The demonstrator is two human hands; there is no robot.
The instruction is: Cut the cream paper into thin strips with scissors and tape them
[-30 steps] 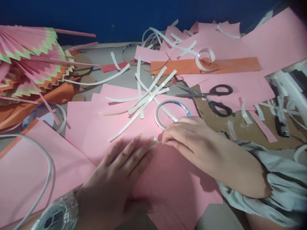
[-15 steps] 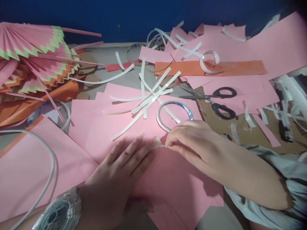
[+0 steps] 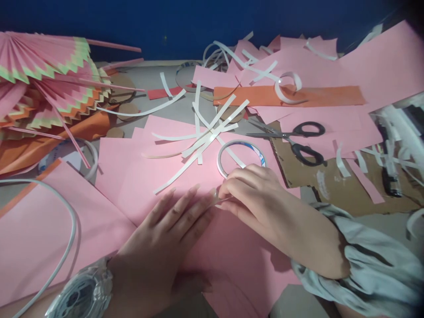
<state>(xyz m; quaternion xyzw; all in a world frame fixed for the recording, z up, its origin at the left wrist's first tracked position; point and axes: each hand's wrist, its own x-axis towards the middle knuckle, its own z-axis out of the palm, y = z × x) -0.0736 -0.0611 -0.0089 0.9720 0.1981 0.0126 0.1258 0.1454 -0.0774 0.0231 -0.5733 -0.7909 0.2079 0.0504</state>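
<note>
Pink paper [image 3: 238, 247]: left hand [image 3: 165, 238] lying flat, pressing it; right hand [image 3: 251, 194] pinching a white strip [image 3: 222, 201] beside tape roll [image 3: 240, 155].

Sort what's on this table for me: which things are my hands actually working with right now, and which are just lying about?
In hand:
- left hand, flat on the pink sheet
- right hand, pinching a thin white strip at the sheet's edge
- tape roll, just beyond the right hand

Lying about:
- scissors
- loose white strips
- orange strip
- pleated fans
- cardboard
</note>
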